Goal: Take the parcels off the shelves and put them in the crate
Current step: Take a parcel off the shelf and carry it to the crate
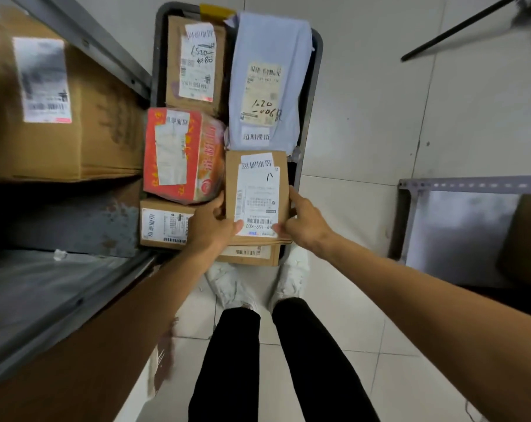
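Mostly hidden: crate [158,56]; 2 hands [211,226] [303,220] grip parcel [258,190].

Crate [158,56]: dark grey.
Front parcel [258,190]: brown cardboard, white label with black barcodes.
Far box [172,56]: brown, white label, black handwriting.
Red box [179,153]: red with yellow lettering, white labels, and orange on its side face.
Poly bag [267,50]: pale blue, with a cream label and black handwriting.
Floor [364,117]: white tiles, grey grout lines.
Trousers [233,360] black; shoes [291,278] white.
Shelf frame [112,63] grey; shelf carton [106,117] brown.
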